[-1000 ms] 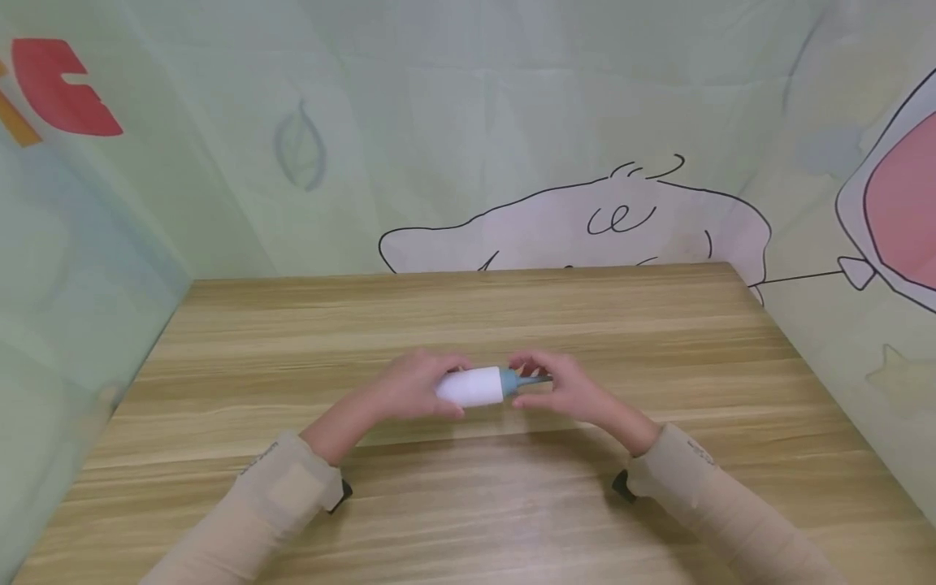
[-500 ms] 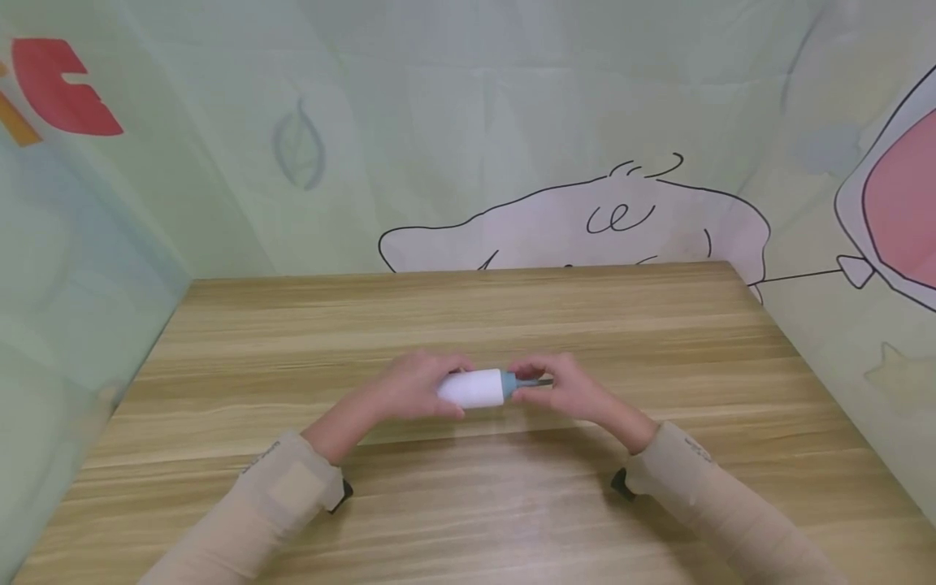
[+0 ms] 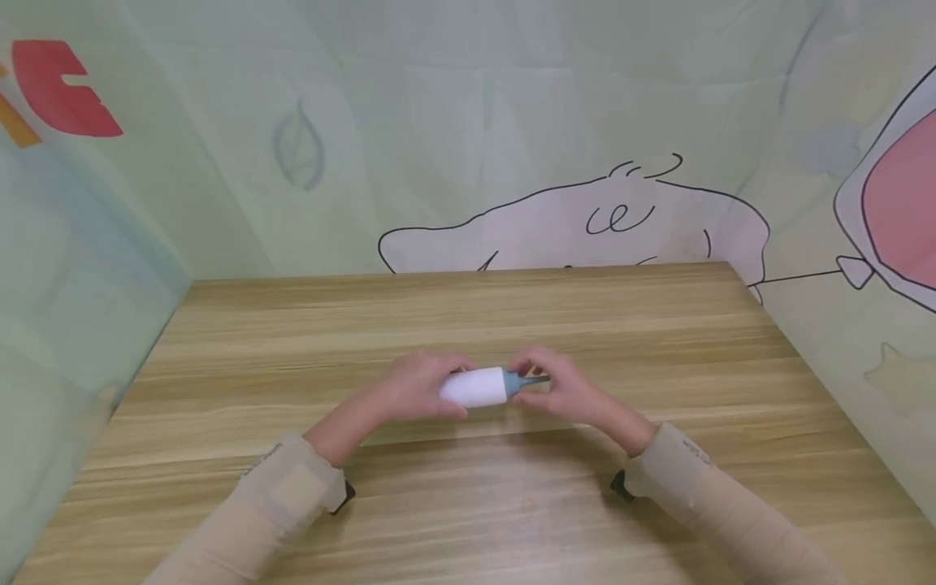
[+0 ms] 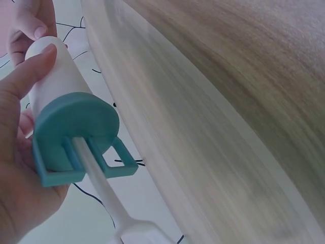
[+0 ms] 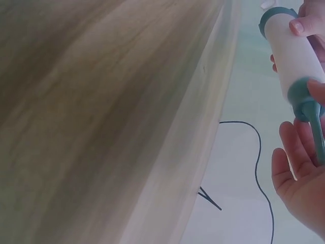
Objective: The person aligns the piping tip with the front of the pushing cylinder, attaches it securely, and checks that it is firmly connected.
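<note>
An icing syringe with a white barrel and teal ends is held level above the table, between my two hands. My left hand grips the barrel from the left, its thumb lying along the white side in the left wrist view. On that end sit a teal cap with finger loops and a white plunger sticking out. At the other end, my right hand pinches the teal nozzle cap between thumb and fingers. The narrow nozzle points into the right palm.
The wood-grain table extends below and around the hands. Behind it and on both sides hangs a pale green cloth with cartoon prints. Beige sleeves cover both forearms.
The right fingers have shifted slightly around the nozzle cap, and the syringe has moved a touch to the right. My left hand keeps its grip on the barrel.
</note>
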Motion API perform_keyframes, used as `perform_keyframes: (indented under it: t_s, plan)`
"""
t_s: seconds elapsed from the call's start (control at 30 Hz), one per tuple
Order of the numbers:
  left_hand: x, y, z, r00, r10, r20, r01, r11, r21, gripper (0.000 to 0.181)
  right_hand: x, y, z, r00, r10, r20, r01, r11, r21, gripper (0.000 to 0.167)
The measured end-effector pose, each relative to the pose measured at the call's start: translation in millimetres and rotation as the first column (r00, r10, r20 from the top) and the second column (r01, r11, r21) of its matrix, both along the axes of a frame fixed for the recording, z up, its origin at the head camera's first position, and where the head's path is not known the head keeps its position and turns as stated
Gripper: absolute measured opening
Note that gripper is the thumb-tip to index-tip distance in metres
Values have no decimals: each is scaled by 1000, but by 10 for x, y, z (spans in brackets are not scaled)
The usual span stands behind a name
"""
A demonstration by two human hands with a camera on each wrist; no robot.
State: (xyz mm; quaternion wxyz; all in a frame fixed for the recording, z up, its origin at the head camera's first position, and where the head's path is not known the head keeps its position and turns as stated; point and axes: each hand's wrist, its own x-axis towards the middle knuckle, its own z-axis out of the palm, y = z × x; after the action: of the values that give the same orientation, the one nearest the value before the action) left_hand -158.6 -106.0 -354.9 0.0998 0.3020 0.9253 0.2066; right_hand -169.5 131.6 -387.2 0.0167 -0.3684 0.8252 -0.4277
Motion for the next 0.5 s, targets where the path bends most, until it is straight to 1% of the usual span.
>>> perform_keyframes:
  t_s: [0.1,0.27,0.33,0.43,0.5]
  plan:
    - [2,1,-1,1000,-3,0,3,1000,4,50,-5,6,4,1000,-5,15,5,1000,-2,27]
    - [1,-7,-25,1000,-19,-24,19,1000,10,48,-1,25,26,997,-14,77,13,1000,9,28]
    - [2,-9,-32,999,-20,-34,21,1000,9,48,-2,24,30,997,-16,73,15,1000,20,31]
    - [3,-9,-34,999,-14,-35,14,1000,12,50,-3,12,31,999,-16,35,15,999,37,36]
    - [3,-8,-32,999,-8,-34,9,1000,14,52,-7,3,27,1000,-6,4,6,999,40,36]
